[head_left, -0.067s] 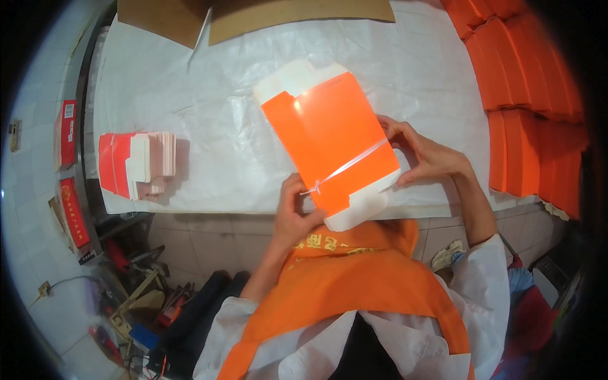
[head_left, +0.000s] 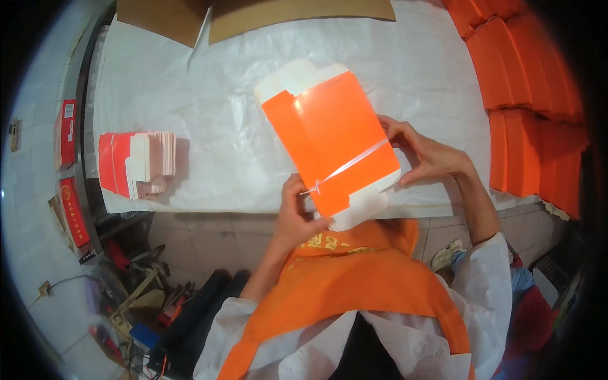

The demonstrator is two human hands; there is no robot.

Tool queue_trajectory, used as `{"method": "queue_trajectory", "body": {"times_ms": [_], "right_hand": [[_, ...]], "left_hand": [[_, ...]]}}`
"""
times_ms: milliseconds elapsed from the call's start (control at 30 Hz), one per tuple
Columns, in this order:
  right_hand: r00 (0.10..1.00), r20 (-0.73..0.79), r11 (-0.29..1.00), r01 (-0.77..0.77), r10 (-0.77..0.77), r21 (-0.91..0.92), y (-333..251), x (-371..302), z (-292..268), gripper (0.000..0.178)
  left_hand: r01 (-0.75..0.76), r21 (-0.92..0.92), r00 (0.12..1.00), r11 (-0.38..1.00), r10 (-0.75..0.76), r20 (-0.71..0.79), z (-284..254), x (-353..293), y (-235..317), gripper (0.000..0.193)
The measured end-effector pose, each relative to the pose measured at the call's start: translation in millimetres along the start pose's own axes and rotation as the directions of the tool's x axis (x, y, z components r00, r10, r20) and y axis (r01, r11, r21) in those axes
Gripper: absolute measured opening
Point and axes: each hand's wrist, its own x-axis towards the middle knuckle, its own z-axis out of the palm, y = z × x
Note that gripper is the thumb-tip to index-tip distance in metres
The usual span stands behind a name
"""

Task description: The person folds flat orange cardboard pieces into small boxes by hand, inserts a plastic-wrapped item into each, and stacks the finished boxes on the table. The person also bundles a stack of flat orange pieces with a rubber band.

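Note:
A bundle of flat orange carton blanks [head_left: 342, 130] with white end flaps lies tilted at the table's near edge. Around its lower part runs a white plastic tie [head_left: 358, 158], knotted at the left side. My left hand [head_left: 297, 212] is closed on the lower left corner, thumb by the near white flap and fingers beside the knot. At the right edge, my right hand [head_left: 424, 152] grips the bundle, fingers on its side and thumb at the lower right corner. Some fingertips are hidden behind the cartons.
On the left of the white-covered table [head_left: 221, 145] stands a tied stack of red and white carton blanks [head_left: 117, 161]. Brown cardboard [head_left: 297, 22] lies along the far edge. Piled orange bundles [head_left: 516, 152] line the right side. Tools and a cable [head_left: 69, 278] are at lower left.
My left thumb has shifted slightly toward the near white flap. The bundle and my right hand stay almost where they were.

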Motion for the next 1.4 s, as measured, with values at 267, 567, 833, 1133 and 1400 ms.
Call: {"method": "queue_trajectory", "body": {"times_ms": [267,567,833,1133,1400], "right_hand": [[0.995,-0.089,0.996,-0.052,0.046,-0.074,9,-7,1,0.051],[0.977,-0.189,0.961,-0.143,0.099,-0.236,12,-22,14,0.029],[0.91,-0.401,0.982,-0.155,0.101,-0.106,14,-38,39,0.028],[0.924,-0.382,0.949,-0.115,-0.006,-0.294,19,-37,42,0.036],[0.833,-0.552,0.963,-0.173,0.032,-0.206,31,-36,57,0.025]], "left_hand": [[-0.011,0.303,0.999,0.953,0.001,0.035,-15,-9,-19,0.084],[-0.161,0.252,0.987,0.954,0.156,0.039,2,-7,-10,0.043],[-0.381,0.247,0.923,0.891,0.353,0.15,5,-24,-33,0.045],[-0.366,0.557,0.913,0.746,0.404,0.059,14,-23,-21,0.061],[-0.427,0.711,0.904,0.559,0.25,0.346,8,-26,-38,0.022]]}}
